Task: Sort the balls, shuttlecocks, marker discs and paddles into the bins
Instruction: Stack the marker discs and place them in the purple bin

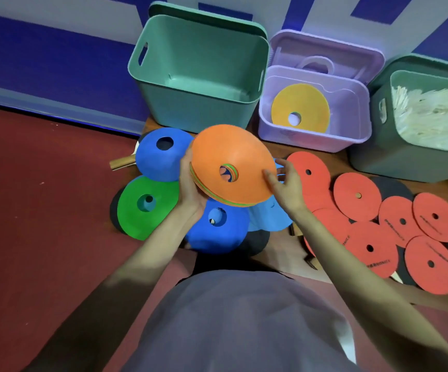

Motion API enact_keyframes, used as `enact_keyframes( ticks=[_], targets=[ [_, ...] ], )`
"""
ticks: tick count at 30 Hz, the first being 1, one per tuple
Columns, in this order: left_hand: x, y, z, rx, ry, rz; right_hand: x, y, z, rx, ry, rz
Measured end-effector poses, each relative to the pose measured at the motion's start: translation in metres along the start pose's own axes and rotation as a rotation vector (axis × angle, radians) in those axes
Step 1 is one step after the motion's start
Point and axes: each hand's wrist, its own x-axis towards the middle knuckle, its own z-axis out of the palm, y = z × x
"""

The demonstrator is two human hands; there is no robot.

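Observation:
My left hand (190, 183) grips the left edge of a stack of marker discs (233, 157) with an orange one on top, held tilted above the floor. At the stack's right edge my right hand (284, 183) touches it with loosely spread fingers. Below lie a dark blue disc (158, 157), a green disc (145, 208), another blue disc (214, 229) and a light blue disc (268, 216). A yellow disc (300, 103) lies in the purple bin (314, 138). A spread of red flat discs (357, 197) covers black paddles (392, 187) at the right.
An empty teal bin (198, 103) stands behind the discs, its lid leaning on the wall. A darker green bin (373, 146) at the right holds white shuttlecocks (432, 111). A paddle handle (122, 162) pokes out left of the dark blue disc. Red floor stretches to the left.

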Motion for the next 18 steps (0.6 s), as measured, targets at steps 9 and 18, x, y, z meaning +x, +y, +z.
enact_keyframes(
  ticks=[9,18],
  targets=[
    [0.06,-0.009,0.121,0.212,-0.2,-0.091,0.068,0.003,-0.08,0.071,0.179,0.014],
    [0.197,-0.02,0.201,1.116,-0.048,0.175,0.197,0.003,-0.149,-0.19,0.33,-0.039]
  ],
)
